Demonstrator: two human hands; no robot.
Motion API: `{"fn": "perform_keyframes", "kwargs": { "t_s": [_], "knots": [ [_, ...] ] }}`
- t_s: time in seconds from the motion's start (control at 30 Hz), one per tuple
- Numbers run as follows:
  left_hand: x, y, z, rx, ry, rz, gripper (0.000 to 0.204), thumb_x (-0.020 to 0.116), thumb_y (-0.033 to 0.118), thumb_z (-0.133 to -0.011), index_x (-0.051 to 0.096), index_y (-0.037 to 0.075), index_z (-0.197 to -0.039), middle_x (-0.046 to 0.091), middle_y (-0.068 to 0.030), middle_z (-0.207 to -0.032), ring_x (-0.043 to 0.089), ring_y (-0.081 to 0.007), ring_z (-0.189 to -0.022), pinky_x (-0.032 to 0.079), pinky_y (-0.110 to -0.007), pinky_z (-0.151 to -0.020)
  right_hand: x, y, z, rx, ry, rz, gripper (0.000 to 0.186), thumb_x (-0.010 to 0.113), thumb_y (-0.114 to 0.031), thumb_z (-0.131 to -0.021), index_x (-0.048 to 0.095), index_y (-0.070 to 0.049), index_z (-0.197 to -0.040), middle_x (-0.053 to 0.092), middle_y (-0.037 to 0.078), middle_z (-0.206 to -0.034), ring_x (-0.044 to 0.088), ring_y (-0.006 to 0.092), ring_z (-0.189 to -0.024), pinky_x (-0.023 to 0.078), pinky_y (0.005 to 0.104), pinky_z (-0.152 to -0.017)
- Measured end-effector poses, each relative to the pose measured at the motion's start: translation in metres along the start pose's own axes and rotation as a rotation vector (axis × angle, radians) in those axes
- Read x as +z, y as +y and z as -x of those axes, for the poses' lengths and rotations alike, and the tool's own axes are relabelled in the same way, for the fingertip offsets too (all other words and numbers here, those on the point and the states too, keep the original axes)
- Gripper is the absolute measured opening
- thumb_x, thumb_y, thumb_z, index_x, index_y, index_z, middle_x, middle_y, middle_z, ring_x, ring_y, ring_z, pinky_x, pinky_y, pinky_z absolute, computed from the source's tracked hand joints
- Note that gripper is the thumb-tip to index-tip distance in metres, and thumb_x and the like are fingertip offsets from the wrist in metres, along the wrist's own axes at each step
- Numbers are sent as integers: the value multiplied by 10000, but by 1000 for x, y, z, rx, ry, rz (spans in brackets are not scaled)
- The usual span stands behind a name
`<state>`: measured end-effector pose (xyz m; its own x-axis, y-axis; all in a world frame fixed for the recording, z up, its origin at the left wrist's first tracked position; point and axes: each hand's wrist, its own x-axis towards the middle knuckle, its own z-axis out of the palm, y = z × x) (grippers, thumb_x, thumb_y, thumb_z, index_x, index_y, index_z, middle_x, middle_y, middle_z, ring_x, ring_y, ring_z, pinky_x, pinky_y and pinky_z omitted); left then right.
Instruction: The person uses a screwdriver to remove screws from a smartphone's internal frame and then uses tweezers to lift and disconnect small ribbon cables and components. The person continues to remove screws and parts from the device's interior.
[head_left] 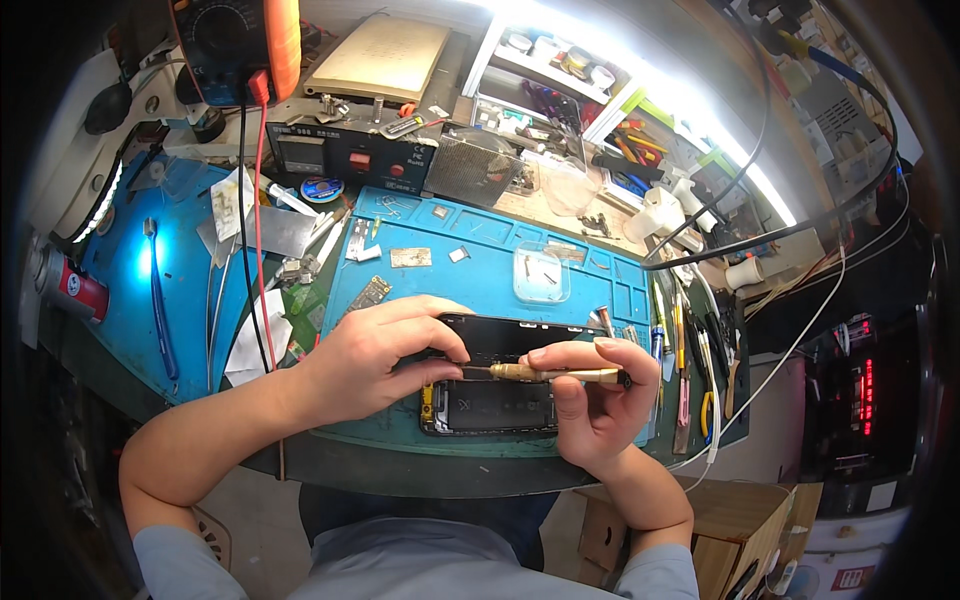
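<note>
My right hand (600, 410) holds a slim tool (525, 372) with a gold-coloured body and a thin metal tip, lying sideways over an opened black phone (490, 412). The thumb and fingers of my left hand (390, 365) are pinched around the tool's tip end at the phone's left half; whatever else they may hold is too small to make out. The phone lies at the front of the blue silicone mat (350, 420), with a yellow part at its lower left. A clear lidded box (541, 288) and a small circuit board (370, 292) lie behind it.
A multimeter (215, 45) with red and black leads hangs upper left above a soldering station (350, 160). Hand tools (680, 365) crowd the mat's right side; a red can (75, 285) stands far left. Cables loop at right, and a lit shelf (550, 65) holds supplies.
</note>
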<state>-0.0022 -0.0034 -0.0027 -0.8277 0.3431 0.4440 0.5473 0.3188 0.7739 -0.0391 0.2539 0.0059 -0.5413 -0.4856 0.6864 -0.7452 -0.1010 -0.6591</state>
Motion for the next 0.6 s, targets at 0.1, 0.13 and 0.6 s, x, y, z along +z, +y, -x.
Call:
{"fn": "perform_keyframes", "kwargs": {
  "t_s": [0.1,0.13,0.6],
  "knots": [
    [-1,1,0,-2,4,-3,237,814,15,-782,703,46,-989,693,-165,-1177,684,-314,-1063,561,-368,-871,-1,-1,0,-3,5,23,407,597,11,-993,349,29,-1316,697,239,-1068,720,262,-957,570,340,-844],
    [-1,1,0,-2,0,2,238,811,13,-786,704,46,-996,693,-165,-1175,682,-317,-1066,559,-371,-874,-3,-1,1,-4,9,36,416,597,13,-992,345,29,-1322,697,238,-1065,720,262,-950,569,340,-841],
    [-1,-1,-1,41,12,8,494,571,-158,-818,652,49,-1258,658,-178,-1244,656,-339,-1141,546,-391,-939,5,5,-6,-109,-152,228,494,686,62,-896,463,45,-1337,717,172,-883,733,285,-767,582,357,-660]
  ]
}}
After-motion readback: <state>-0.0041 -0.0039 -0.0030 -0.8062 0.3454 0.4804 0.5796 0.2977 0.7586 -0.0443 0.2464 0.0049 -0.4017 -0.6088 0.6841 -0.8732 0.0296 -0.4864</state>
